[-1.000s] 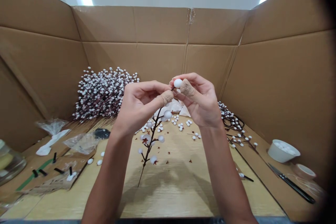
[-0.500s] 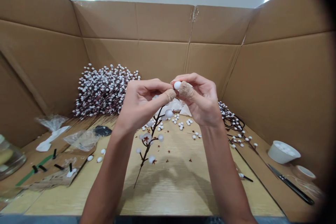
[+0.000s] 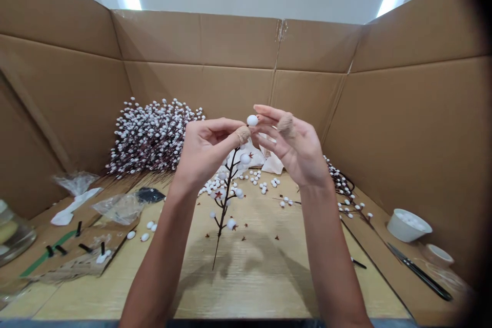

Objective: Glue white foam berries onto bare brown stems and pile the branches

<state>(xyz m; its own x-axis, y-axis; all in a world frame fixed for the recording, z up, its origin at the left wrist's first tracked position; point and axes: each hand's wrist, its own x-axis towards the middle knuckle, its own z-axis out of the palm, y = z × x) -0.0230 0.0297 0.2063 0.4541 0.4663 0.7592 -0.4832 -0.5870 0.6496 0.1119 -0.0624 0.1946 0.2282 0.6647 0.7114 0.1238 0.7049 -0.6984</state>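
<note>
My left hand (image 3: 209,146) pinches the upper end of an artificial berry branch (image 3: 226,197) between thumb and forefinger. The dark brown stem hangs down from the pinch, carrying several white balls, some with small brown star-shaped caps. Just above the left fingertips a white ball (image 3: 252,120) sits at the tip. My right hand (image 3: 294,141) is beside that ball with its fingers spread and thumb lifted away. Whether a right fingertip still touches the ball, I cannot tell. Both thumbs are wrapped in tan tape.
Bundled white-berry branches (image 3: 154,138) lie at the back left. More branches (image 3: 346,195), a white bowl of balls (image 3: 409,225), a tape roll (image 3: 438,254) and a black-handled knife (image 3: 423,274) are on the right. Loose white balls (image 3: 253,177) and brown star caps (image 3: 277,238) dot the table. Cardboard walls (image 3: 200,41) surround it.
My right hand has let go of the white ball and opened, its thumb lifting away. The branch in my left hand has swung more upright, its lower end shifting right.
</note>
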